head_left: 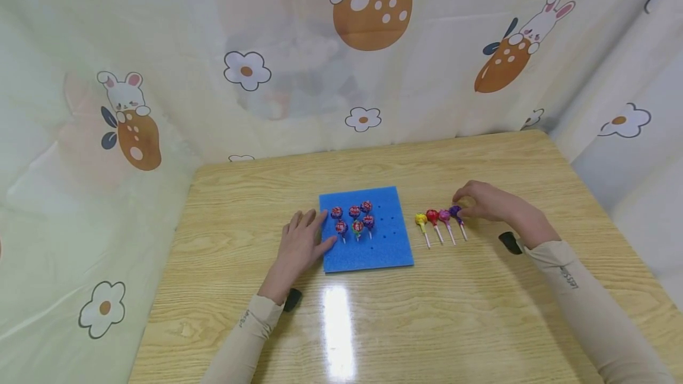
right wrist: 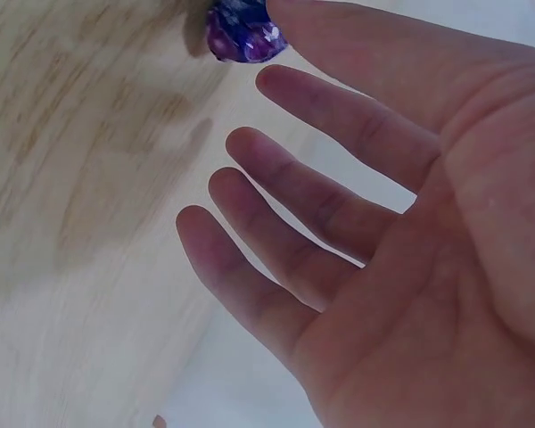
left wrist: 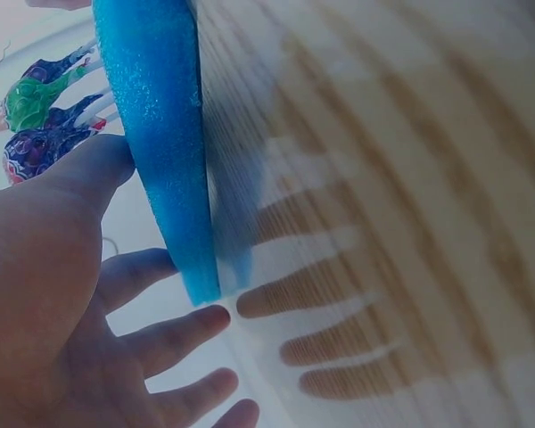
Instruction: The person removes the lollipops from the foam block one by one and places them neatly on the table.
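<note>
A blue foam board [head_left: 392, 258] lies flat on the table, with several wrapped lollipops [head_left: 354, 212] standing in it by their sticks. My left hand [head_left: 299, 240] rests at the board's left edge, fingers spread; in the left wrist view the thumb and fingertips touch the foam [left wrist: 160, 116]. To the right of the board, a yellow lollipop [head_left: 421, 218], a red one [head_left: 432, 216], a pink one [head_left: 444, 216] and a purple one [head_left: 455, 211] lie in a row. My right hand [head_left: 484, 201] is at the purple lollipop's head [right wrist: 241, 36], thumb right beside the wrapper, fingers extended.
Small dark holes [head_left: 379, 207] dot the right part of the foam. The wooden table [head_left: 453, 325] reaches back to a patterned curtain [head_left: 299, 28], which also hangs at both sides. Light glares off the tabletop in front of the board.
</note>
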`<act>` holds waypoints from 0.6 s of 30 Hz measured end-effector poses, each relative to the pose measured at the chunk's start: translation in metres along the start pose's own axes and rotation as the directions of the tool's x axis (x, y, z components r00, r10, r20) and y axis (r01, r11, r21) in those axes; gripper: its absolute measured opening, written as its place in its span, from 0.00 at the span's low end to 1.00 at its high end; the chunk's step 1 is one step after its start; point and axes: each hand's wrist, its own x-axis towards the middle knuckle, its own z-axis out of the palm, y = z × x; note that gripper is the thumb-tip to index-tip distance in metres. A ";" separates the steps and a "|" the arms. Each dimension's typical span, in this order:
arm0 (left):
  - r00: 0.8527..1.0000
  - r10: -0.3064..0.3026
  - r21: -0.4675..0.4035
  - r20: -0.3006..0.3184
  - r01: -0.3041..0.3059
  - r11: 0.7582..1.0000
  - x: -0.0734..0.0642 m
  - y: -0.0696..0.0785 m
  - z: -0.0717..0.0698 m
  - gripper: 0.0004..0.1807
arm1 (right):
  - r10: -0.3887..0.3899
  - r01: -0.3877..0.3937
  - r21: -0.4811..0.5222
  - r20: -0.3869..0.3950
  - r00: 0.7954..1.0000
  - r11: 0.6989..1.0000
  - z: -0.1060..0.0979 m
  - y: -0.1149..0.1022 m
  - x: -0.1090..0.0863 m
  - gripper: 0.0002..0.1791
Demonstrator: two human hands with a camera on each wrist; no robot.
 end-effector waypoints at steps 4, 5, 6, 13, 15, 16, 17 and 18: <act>1.000 0.001 0.003 -0.002 -0.001 1.000 0.000 0.000 0.000 0.39 | 0.017 -0.017 0.002 0.001 1.000 1.000 0.000 0.001 0.000 0.17; 1.000 0.001 0.002 -0.003 -0.001 1.000 0.000 0.000 0.000 0.39 | 0.018 -0.018 0.002 0.003 1.000 1.000 -0.001 0.002 0.000 0.17; 1.000 0.000 0.003 -0.005 0.000 1.000 0.000 0.000 0.001 0.39 | 0.016 -0.016 0.001 0.003 1.000 1.000 -0.001 0.002 0.001 0.17; 1.000 0.000 0.001 -0.009 0.000 1.000 0.001 0.000 0.001 0.39 | 0.015 -0.015 -0.004 -0.001 1.000 1.000 -0.001 0.001 0.003 0.16; 1.000 0.002 0.001 -0.013 -0.002 1.000 0.001 0.000 0.001 0.39 | 0.019 -0.019 -0.008 -0.001 1.000 1.000 -0.002 0.000 0.003 0.16; 1.000 0.002 0.001 -0.014 -0.002 1.000 0.001 0.000 0.001 0.39 | 0.022 -0.022 -0.006 -0.001 1.000 1.000 -0.002 -0.001 0.004 0.17; 1.000 0.002 0.001 -0.016 -0.002 1.000 0.001 0.000 0.001 0.39 | 0.023 -0.023 -0.007 -0.001 1.000 1.000 -0.002 -0.002 0.004 0.17; 1.000 0.001 0.001 -0.015 -0.001 1.000 0.001 0.000 0.001 0.39 | 0.025 -0.025 -0.006 -0.002 1.000 1.000 -0.002 -0.003 0.005 0.17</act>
